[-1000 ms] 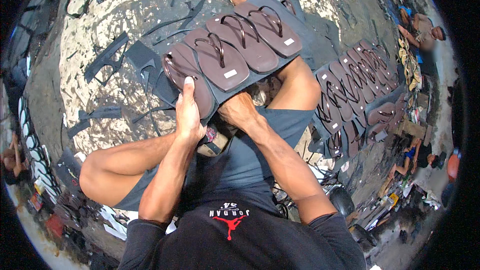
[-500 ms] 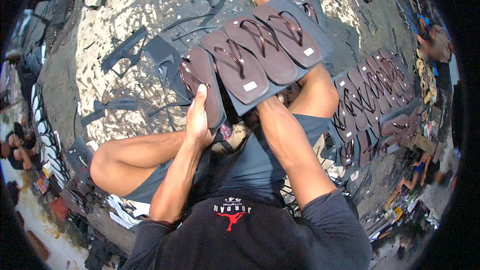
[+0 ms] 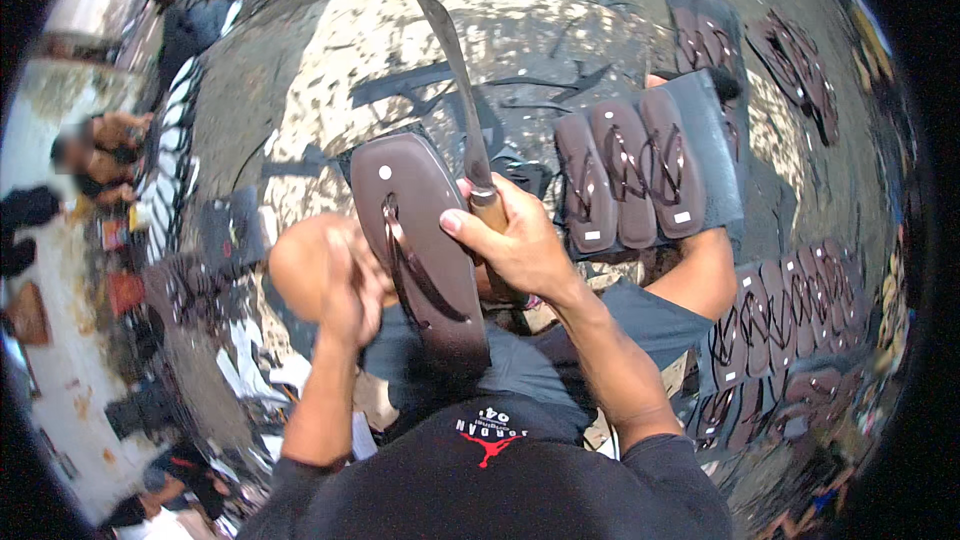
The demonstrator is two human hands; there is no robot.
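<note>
A brown thong sandal (image 3: 425, 225) with a glossy strap is tilted up before my lap, a dark sheet edge showing behind its toe. My right hand (image 3: 525, 235) is closed around the wooden handle of a long-bladed knife (image 3: 460, 80), the blade pointing up and away. The right thumb presses against the sandal's right edge; the fingers behind are partly hidden. To the left of the sandal, my left hand (image 3: 350, 290) is blurred, its fingers stretched and apart, close to the sole's edge. Three similar sandals (image 3: 625, 175) lie on a dark sheet (image 3: 722, 165) over my right leg.
More sandals (image 3: 780, 310) stand in rows on the floor at the right, with others at the far right. Dark offcuts (image 3: 400, 85) litter the pale, stained floor covering ahead. A row of white-and-dark pieces (image 3: 170, 160) runs along the left, where another person (image 3: 105, 155) sits.
The sandal has come off my left hand's grip and is turned before my lap. My right hand has left the sandal sheet and holds a knife. The sheet now lies farther right.
</note>
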